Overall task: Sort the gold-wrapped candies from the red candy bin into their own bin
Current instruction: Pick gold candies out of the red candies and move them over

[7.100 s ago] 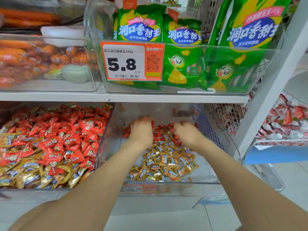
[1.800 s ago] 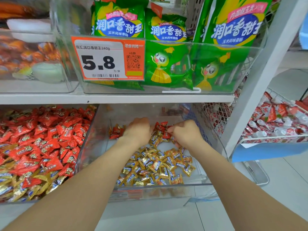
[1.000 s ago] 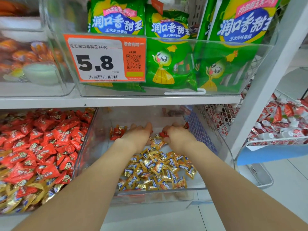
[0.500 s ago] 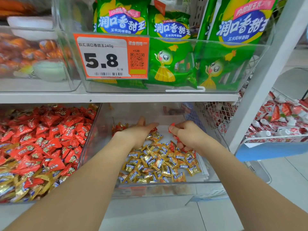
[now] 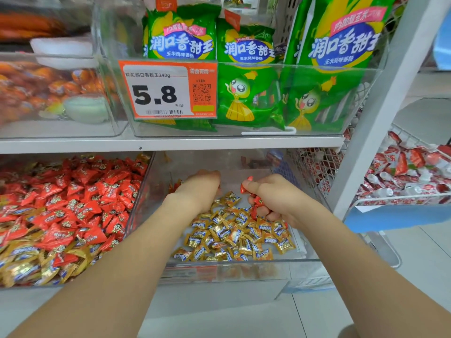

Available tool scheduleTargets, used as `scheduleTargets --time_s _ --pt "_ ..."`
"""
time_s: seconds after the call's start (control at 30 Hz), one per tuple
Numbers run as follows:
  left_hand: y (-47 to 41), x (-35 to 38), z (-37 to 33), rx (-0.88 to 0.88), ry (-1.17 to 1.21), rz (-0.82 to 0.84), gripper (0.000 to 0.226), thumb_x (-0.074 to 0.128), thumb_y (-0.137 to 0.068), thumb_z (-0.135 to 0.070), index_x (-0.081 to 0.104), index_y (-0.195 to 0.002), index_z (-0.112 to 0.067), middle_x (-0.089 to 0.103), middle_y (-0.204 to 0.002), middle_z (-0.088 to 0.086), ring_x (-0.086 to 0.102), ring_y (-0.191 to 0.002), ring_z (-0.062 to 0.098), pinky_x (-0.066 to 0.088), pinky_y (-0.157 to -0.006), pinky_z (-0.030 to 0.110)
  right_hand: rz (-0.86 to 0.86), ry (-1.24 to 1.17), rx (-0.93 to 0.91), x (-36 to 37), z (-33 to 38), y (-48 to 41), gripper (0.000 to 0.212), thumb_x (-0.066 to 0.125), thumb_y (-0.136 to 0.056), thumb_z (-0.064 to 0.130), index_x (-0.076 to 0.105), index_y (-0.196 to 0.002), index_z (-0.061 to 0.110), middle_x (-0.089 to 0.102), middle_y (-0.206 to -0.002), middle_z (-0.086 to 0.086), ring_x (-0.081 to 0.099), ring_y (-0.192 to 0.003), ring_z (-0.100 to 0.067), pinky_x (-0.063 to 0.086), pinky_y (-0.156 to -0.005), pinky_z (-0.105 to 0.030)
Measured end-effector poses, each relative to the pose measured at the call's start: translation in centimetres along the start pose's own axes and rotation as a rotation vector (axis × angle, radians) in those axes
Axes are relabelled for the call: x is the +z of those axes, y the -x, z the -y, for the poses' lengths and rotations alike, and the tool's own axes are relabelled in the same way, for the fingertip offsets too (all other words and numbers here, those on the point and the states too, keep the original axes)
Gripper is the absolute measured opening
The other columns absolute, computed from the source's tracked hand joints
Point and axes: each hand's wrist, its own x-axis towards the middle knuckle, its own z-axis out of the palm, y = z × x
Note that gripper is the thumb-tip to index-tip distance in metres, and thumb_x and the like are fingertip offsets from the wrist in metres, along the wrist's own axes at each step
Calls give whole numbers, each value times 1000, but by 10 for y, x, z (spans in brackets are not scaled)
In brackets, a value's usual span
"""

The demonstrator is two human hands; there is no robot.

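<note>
shelf (image 5: 170,143): white store shelf board with clear bins above and below it, seen from the head camera.
top level: green snack bags (image 5: 246,98) in a clear tub with an orange price tag (image 5: 168,89) reading 5.8; blurred orange packets (image 5: 48,91) in the tub to the left.
red candy bin (image 5: 141,203): lower left, heaped with red candies (image 5: 80,191); gold strays (image 5: 22,267) mixed in along its front.
gold bin (image 5: 244,270): lower middle, just right of the red candy bin; gold-wrapped candies (image 5: 234,237) lie in a loose pile on its floor toward the front, with a few red strays (image 5: 176,185) at the back left.
left hand (image 5: 199,189): knuckles up at the back of the gold bin, fingers bent down out of sight; cannot tell whether it holds anything.
right hand (image 5: 275,198): just above the gold pile, fingers curled round a handful of red sweets (image 5: 255,203), one sticking up between thumb and forefinger.
right side: wire basket (image 5: 390,197) of red-and-white packets beyond a white post (image 5: 380,106).
</note>
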Motion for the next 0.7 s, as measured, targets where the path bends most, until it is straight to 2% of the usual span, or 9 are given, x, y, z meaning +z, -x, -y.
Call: scheduleTargets --time_s 0.1,0.23,0.3,0.37,0.43,0.5,0.6,0.63,0.7 --pt "35 -24 -13 11 130 -136 10 63 -101 -14 54 -105 -17 62 -100 8 65 -92 33 54 -78 43 40 -25 -52 8 8 21 37 57 -108 35 68 -115 0 61 -80 -6 42 -47 -13 26 -39 -21" --pt "100 -52 -11 90 186 -344 11 59 -104 -23 52 -106 -31 54 -101 -4 57 -92 23 50 -80 43 -31 184 -282 37 23 50 33 57 -107 41 71 -93 14 62 -60 11 51 -48 -10 42 -47 -25" --pt "126 -60 8 71 137 -459 16 61 -103 -21 50 -107 -31 49 -100 -6 54 -90 21 48 -77 41 -161 381 -496 63 32 60 26 58 -106 42 74 -100 22 70 -71 11 63 -65 -10 49 -65 -31" --pt "145 -64 38 2 52 -543 26 67 -97 -13 48 -105 -29 45 -97 -5 53 -87 25 48 -74 44 -244 473 -699 96 39 72 22 57 -106 39 72 -113 26 73 -89 10 65 -84 -12 46 -76 -33" --pt "158 -64 74 -106 -66 -552 37 72 -90 -4 49 -109 -26 45 -98 -1 53 -86 28 49 -71 46 -214 527 -847 131 46 81 24 53 -107 37 67 -121 24 68 -104 7 63 -96 -17 48 -86 -38" --pt "166 -65 110 -184 -152 -553 41 76 -88 -2 54 -115 -22 50 -102 5 53 -90 31 51 -72 47 -143 667 -912 166 51 80 30 44 -108 41 60 -127 23 54 -114 4 60 -100 -25 50 -87 -46" --pt "169 -70 155 -235 -241 -581 31 74 -96 -21 61 -122 -13 59 -108 18 54 -95 43 52 -74 53 -191 889 -1030 207 65 60 31 42 -109 37 58 -128 18 48 -117 -3 55 -92 -33 52 -81 -52" --pt "167 -70 167 -291 -240 -514 39 65 -100 -34 58 -135 -15 59 -121 19 53 -106 46 49 -82 55 -219 919 -1045 217 71 53 28 47 -109 33 59 -128 17 51 -117 -5 54 -92 -33 52 -82 -52" --pt "162 -67 185 -413 -153 -308 61 42 -104 -58 34 -158 -31 42 -154 12 38 -136 46 36 -107 59 -260 956 -1031 232 84 38 25 55 -107 26 58 -131 19 56 -120 -6 56 -100 -36 52 -87 -51"
